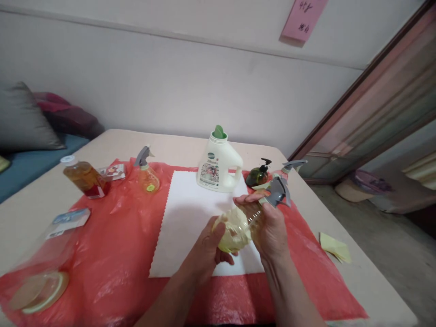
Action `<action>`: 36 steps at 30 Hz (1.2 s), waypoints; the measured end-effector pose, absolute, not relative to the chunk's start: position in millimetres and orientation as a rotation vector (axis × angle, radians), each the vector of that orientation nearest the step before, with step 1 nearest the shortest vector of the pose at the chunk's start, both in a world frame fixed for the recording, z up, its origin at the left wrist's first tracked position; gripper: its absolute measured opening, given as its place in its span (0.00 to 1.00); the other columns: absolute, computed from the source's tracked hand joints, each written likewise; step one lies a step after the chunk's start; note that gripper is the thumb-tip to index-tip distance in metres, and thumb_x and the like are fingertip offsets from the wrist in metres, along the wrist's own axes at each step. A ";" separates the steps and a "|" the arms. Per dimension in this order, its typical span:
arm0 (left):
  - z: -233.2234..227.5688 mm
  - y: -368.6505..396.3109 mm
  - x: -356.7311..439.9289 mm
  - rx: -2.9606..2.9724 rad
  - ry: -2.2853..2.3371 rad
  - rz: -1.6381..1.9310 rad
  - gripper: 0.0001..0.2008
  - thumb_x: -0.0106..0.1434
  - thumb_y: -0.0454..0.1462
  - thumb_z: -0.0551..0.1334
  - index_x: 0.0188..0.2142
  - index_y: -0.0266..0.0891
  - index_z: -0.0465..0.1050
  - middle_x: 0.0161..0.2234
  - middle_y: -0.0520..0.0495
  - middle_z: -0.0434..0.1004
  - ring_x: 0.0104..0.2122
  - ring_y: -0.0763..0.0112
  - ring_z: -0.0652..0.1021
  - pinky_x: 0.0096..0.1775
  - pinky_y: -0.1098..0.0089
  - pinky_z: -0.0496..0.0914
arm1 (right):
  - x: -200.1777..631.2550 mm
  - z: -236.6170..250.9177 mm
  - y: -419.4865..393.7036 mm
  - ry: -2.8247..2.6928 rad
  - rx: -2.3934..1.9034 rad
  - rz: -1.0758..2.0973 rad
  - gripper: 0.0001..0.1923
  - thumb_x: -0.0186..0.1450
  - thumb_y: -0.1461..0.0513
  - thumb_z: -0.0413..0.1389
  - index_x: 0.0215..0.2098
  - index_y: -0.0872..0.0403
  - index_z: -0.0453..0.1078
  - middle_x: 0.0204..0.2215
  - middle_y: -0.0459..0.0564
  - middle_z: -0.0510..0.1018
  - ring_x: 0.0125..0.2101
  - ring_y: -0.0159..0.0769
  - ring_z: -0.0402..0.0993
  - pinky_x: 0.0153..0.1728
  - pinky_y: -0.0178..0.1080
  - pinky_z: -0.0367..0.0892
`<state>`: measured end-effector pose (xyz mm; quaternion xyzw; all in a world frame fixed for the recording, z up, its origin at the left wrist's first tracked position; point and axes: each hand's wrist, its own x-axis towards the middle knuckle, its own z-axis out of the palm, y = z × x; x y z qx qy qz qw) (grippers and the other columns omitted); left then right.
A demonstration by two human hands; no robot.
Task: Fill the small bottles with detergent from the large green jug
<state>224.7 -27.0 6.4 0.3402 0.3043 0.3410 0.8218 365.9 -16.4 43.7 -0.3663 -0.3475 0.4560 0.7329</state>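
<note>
A clear spray bottle (245,217) with a grey trigger head lies tilted between my hands above a white sheet (185,213). My right hand (272,225) grips its body near the neck. My left hand (207,250) presses a yellow-green cloth (229,234) against the bottle's bottom end. Both hands hover over the white sheet, which lies on a red plastic cover (116,254).
A white jug with a green cap (218,164), a small orange spray bottle (147,175), an amber bottle (85,178), a dark pump bottle (259,175) and another spray bottle (289,167) stand behind. A clear bag (44,268) lies front left; yellow notes (335,247) at right.
</note>
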 end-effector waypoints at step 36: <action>17.5 -30.7 235.5 0.772 0.908 1.092 0.38 0.40 0.43 0.77 0.50 0.46 0.65 0.44 0.47 0.79 0.41 0.63 0.80 0.41 0.66 0.75 | 371.9 51.1 -13.2 -0.547 -0.943 0.958 0.15 0.63 0.51 0.56 0.32 0.53 0.77 0.31 0.48 0.81 0.31 0.36 0.73 0.35 0.38 0.66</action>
